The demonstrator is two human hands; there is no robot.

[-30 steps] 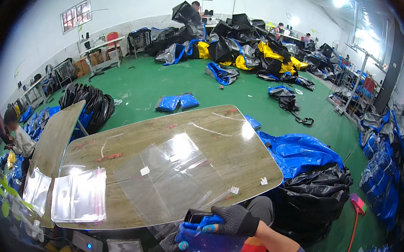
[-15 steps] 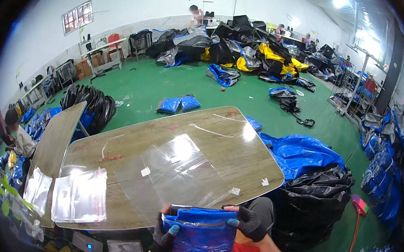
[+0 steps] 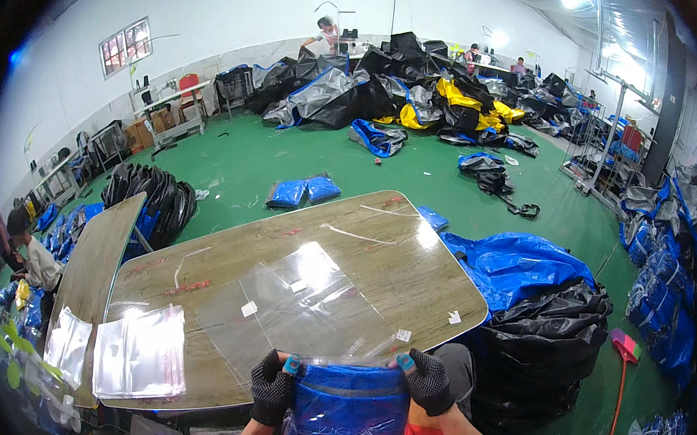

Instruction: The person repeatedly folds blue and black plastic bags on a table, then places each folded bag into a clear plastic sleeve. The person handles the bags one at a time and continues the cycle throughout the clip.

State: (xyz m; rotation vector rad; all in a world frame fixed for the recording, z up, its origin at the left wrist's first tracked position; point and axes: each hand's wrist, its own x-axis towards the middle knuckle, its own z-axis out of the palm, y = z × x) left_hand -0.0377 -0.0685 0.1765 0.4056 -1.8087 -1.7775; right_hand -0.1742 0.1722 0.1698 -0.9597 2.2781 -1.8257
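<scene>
My left hand (image 3: 271, 387) and my right hand (image 3: 431, 384) wear black dotted gloves with bare fingertips and blue wraps on the thumbs. Between them, in front of my body at the table's near edge, is a clear plastic bag (image 3: 356, 362) with a folded blue tarp-like sheet (image 3: 347, 420) inside. Each hand is closed on one upper corner of the bag, stretching its clear top edge above the blue sheet. The bag's lower end runs out of the picture.
More clear bags (image 3: 142, 354) lie on the wood-look table (image 3: 381, 220), with loose clear film (image 3: 306, 317) in its middle. A large black-and-blue bundle (image 3: 541, 334) stands to the right, beside a long-handled red dustpan (image 3: 625, 348). Heaped tarps (image 3: 409, 98) and several people are farther off.
Both hands have shifted from the sides of the blue sheet to the bag's upper corners, their fingers curled in. The bag's clear top edge now stands taut above the sheet.
</scene>
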